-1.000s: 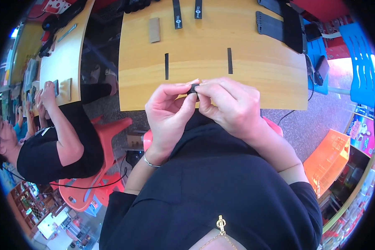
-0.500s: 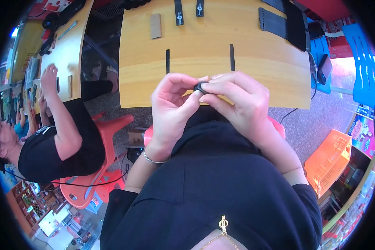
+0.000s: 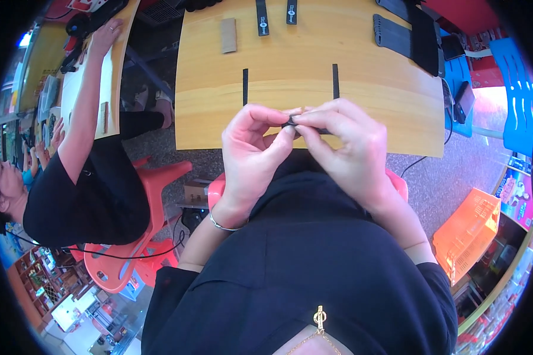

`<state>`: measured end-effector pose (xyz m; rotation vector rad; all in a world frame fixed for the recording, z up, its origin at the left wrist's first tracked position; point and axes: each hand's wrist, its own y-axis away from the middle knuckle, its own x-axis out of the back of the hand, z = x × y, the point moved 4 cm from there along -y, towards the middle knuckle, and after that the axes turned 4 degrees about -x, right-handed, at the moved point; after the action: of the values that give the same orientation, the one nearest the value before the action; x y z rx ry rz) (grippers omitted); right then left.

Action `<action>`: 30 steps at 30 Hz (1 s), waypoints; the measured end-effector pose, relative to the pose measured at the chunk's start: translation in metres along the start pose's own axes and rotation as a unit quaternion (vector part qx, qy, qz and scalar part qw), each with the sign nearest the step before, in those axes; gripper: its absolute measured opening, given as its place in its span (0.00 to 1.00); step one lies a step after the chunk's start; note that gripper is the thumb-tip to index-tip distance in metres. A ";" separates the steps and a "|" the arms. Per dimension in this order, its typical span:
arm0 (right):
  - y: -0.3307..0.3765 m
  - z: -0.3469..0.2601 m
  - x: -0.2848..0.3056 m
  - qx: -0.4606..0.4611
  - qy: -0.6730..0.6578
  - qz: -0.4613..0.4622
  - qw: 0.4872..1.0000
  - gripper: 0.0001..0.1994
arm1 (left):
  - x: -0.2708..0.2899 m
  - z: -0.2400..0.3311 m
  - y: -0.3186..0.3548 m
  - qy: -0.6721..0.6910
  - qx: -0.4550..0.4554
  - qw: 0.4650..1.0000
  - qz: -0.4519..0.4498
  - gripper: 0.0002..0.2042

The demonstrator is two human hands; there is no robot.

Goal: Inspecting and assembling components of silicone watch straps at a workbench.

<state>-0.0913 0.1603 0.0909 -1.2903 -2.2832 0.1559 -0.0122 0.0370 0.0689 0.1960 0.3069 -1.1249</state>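
My left hand and my right hand meet at the near edge of a wooden table. Between their fingertips they pinch a small black strap piece; most of it is hidden by my fingers. A silver bangle circles my left wrist. Two thin black strips lie on the table just beyond my hands.
Further back on the table lie a brown cardboard piece, two black straps with metal parts and a stack of black straps. A person in black sits at the left table on a red chair. An orange crate stands right.
My hands have shifted slightly, still joined on the small black piece. The person on the left has stretched an arm further up across their table.
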 end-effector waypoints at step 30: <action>-0.010 -0.009 0.003 0.013 -0.092 -0.013 0.996 0.04 | -0.009 0.007 -0.006 -0.113 -0.039 0.988 -0.102 0.09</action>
<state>-0.0960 0.1561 0.1027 -1.2783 -2.4426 0.3045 -0.0197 0.0400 0.0789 -0.0333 0.1706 -1.3215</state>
